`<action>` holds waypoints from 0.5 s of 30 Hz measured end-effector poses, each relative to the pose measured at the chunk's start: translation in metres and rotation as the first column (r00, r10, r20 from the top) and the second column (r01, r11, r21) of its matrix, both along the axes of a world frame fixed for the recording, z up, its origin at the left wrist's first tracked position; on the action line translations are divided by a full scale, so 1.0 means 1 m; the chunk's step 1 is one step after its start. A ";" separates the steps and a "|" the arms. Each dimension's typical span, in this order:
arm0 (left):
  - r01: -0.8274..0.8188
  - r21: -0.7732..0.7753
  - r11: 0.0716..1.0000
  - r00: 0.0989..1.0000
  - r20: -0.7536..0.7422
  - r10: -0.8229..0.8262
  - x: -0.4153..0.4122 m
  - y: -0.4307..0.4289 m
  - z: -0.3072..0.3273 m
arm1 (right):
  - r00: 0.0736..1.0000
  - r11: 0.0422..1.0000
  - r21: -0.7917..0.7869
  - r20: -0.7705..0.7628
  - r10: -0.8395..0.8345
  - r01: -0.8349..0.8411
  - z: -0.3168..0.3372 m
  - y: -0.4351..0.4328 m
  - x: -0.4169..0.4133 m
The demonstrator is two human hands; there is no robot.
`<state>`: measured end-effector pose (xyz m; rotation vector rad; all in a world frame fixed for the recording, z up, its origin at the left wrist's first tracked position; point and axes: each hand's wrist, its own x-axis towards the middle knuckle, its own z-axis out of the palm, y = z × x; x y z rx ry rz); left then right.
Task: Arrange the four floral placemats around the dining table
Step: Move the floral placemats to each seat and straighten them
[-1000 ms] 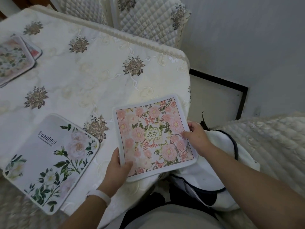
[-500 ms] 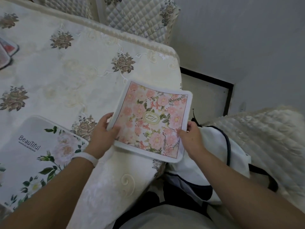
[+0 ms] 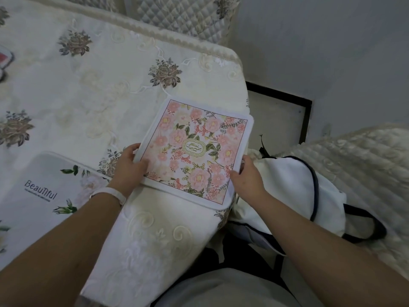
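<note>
A square pink floral placemat [image 3: 197, 149] with a white border lies at the near right corner of the table, its right edge by the table's rim. My left hand [image 3: 130, 167] grips its left edge, thumb on top. My right hand [image 3: 245, 176] pinches its near right corner. To the left lies a white placemat [image 3: 44, 189] printed "Beautiful" with green leaves, partly cut off by the frame. A sliver of another placemat [image 3: 4, 60] shows at the far left edge.
The table wears a cream embroidered cloth [image 3: 99, 85] with grey-brown flower motifs. Quilted chair backs [image 3: 177, 12] stand behind it. A white bag with dark trim [image 3: 294, 196] rests on a quilted seat [image 3: 365, 165] to the right. Grey wall and floor lie beyond.
Both hands have carried the pink placemat up and to the right, turning it clockwise toward the table's corner. The view has shifted right, so the far-left placemats have slid out of frame.
</note>
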<state>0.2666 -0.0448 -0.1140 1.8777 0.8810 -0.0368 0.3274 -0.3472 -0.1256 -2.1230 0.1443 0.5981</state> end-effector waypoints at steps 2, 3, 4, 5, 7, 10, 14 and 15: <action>0.006 0.041 0.999 1.000 -0.025 -0.005 0.000 -0.001 -0.001 | 1.000 0.999 -0.026 0.011 0.029 -0.029 0.001 0.000 -0.001; 0.022 0.068 0.997 0.999 -0.040 -0.019 0.000 -0.001 -0.001 | 0.999 0.999 -0.030 0.014 0.041 -0.041 0.002 0.000 -0.002; 0.050 0.100 0.994 0.998 -0.051 -0.045 -0.001 0.000 -0.001 | 0.999 0.998 -0.034 0.017 0.050 -0.049 0.002 -0.001 -0.003; 0.095 0.142 0.985 0.994 -0.060 -0.087 -0.003 0.001 -0.001 | 0.998 0.998 -0.037 0.019 0.056 -0.055 0.003 -0.001 -0.005; 0.217 0.262 0.940 0.974 -0.116 -0.193 -0.007 0.008 -0.002 | 0.997 0.996 -0.068 0.037 0.064 -0.061 0.003 -0.001 -0.011; 0.379 0.332 0.864 0.920 -0.234 -0.313 -0.017 0.021 -0.001 | 0.987 0.969 -0.202 0.040 0.155 -0.143 0.003 -0.006 -0.024; 0.547 0.407 0.732 0.835 -0.324 -0.444 -0.030 0.033 0.003 | 0.950 0.912 -0.293 0.028 0.310 -0.289 0.000 -0.016 -0.041; 0.570 0.413 0.710 0.820 -0.334 -0.465 -0.032 0.035 0.005 | 0.940 0.899 -0.300 0.015 0.340 -0.320 0.001 -0.017 -0.044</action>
